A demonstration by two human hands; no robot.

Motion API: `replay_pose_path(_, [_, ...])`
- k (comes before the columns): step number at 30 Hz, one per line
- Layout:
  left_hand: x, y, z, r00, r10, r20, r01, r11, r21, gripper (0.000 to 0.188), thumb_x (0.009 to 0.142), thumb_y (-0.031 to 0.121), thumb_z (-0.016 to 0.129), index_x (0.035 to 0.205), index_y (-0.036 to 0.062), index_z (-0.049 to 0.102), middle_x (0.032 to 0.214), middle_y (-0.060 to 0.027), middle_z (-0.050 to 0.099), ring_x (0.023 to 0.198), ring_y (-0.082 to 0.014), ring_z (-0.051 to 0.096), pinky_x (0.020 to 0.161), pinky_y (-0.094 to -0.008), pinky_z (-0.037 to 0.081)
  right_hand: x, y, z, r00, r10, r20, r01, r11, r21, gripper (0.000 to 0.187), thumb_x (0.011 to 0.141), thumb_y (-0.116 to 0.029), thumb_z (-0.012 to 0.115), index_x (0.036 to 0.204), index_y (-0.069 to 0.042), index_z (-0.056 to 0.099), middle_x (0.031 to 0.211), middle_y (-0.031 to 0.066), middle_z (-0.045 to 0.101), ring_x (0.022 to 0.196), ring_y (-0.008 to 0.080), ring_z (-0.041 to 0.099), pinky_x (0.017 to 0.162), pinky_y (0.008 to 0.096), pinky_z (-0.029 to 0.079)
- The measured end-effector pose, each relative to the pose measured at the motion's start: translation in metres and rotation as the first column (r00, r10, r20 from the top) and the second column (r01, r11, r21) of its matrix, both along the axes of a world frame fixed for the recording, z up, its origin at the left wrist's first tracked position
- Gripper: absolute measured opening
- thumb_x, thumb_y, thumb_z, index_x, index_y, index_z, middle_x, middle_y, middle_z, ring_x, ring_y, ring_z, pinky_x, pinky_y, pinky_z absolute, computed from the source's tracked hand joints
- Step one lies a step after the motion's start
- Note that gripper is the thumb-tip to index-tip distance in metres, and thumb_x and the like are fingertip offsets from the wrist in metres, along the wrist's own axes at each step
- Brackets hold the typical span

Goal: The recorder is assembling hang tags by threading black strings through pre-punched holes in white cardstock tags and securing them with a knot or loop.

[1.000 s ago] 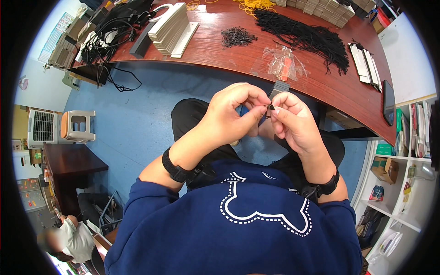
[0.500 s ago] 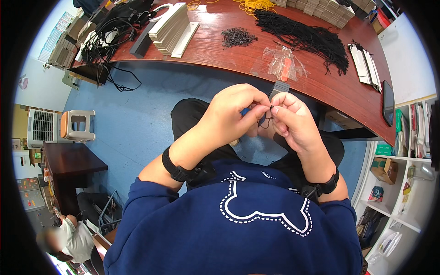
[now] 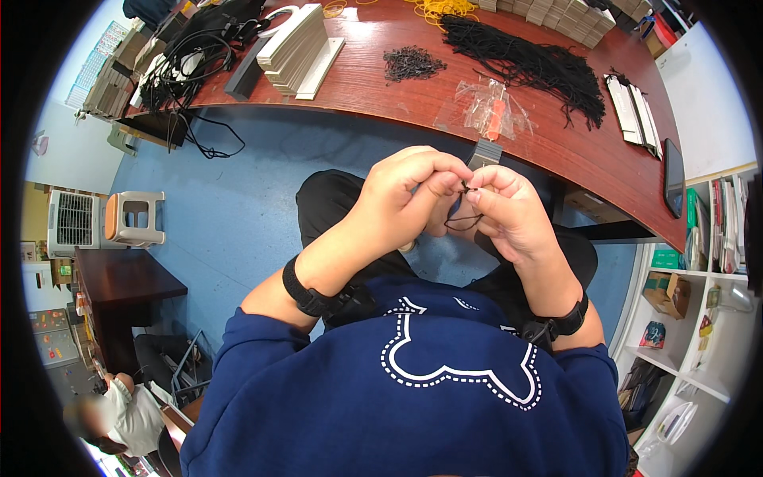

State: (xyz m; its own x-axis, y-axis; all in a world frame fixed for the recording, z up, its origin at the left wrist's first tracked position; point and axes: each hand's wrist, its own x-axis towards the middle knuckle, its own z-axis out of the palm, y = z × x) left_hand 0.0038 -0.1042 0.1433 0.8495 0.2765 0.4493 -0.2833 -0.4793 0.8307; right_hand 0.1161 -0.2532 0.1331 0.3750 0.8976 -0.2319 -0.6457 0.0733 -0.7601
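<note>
A thin black cord (image 3: 463,226) hangs in a loop between my hands, over my lap. My left hand (image 3: 413,195) pinches it between thumb and fingers. Opposite, almost touching, my right hand (image 3: 509,208) grips the cord with thumb and forefinger, its other fingers curled. A small dark knot or clip sits at the fingertips, too small to tell which. Just beyond my hands, a grey block-shaped fixture (image 3: 486,153) stands at the table edge, with an orange-handled tool (image 3: 497,119) and clear plastic film behind it.
On the red-brown table (image 3: 381,103) lie a pile of small black pieces (image 3: 413,63), a bundle of black cords (image 3: 532,67), white strips (image 3: 633,115), a phone-like dark device (image 3: 672,179) and stacked grey-white boards (image 3: 294,56). White shelves (image 3: 675,350) stand at right; a person (image 3: 119,413) sits lower left.
The cord's loop has widened and shows more clearly below my fingertips. My left thumb has drawn slightly back to the left, so the fingertips have parted a little.
</note>
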Motion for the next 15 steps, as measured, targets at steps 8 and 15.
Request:
replay_pose_path(8, [-0.0012,0.0017,-0.0002,1.000,-0.009,0.006,0.008,0.999,0.037,0.015,0.084,0.002,0.062,0.099,0.0015,0.066,0.081,-0.0069,0.063,0.075,-0.0156,0.062,0.068,-0.0262,0.049,0.0016,-0.0021,-0.0077,1.000,0.013,-0.009,-0.012,0.993,0.120,0.008,0.087,-0.003,0.063,0.095,-0.002,0.061,0.075,-0.0015,0.059,0.047,-0.0014,0.034,0.041,0.0163,0.021])
replay_pose_path(15, [-0.0007,0.0022,0.0023,0.998,0.026,0.059,-0.039,0.975,0.218,0.010,0.076,-0.004,0.066,0.082,0.0014,0.061,0.078,-0.0087,0.063,0.071,-0.0239,0.062,0.062,-0.0310,0.049,-0.0018,-0.0003,0.0004,0.999,0.032,0.029,-0.033,0.998,0.051,0.007,0.087,-0.005,0.062,0.095,-0.003,0.061,0.074,-0.0025,0.057,0.051,-0.0004,0.040,0.044,0.0161,0.028])
